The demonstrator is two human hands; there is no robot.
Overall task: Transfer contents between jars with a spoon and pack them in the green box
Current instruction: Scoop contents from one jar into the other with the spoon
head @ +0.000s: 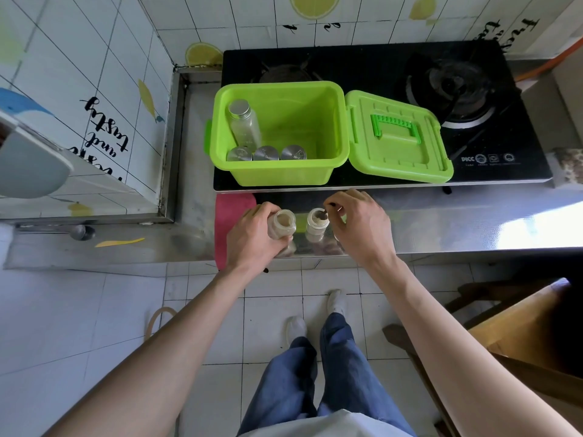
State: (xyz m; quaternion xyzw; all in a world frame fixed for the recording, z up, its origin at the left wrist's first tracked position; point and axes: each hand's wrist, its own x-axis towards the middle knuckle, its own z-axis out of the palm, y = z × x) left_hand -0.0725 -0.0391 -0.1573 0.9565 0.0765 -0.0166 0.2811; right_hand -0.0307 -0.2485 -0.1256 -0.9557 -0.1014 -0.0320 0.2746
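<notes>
Two small open glass jars of beige powder stand on the steel counter's front edge. My left hand (252, 234) grips the left jar (283, 224) around its side. The right jar (316, 223) stands free beside it. My right hand (359, 223) pinches a small spoon (325, 213) whose bowl dips into the right jar's mouth. Behind them the green box (337, 121) sits open on the stove, its lid (397, 137) hinged out to the right. Inside the green box are one tall capped jar (244, 124) leaning at the left and three capped jars (266, 152) along the front wall.
A black glass gas stove (441, 89) lies under and right of the box. A pink cloth (232, 206) hangs over the counter edge by my left hand. Tiled wall runs at the left, a wooden piece of furniture (520, 326) at the lower right, and my feet on the tiled floor.
</notes>
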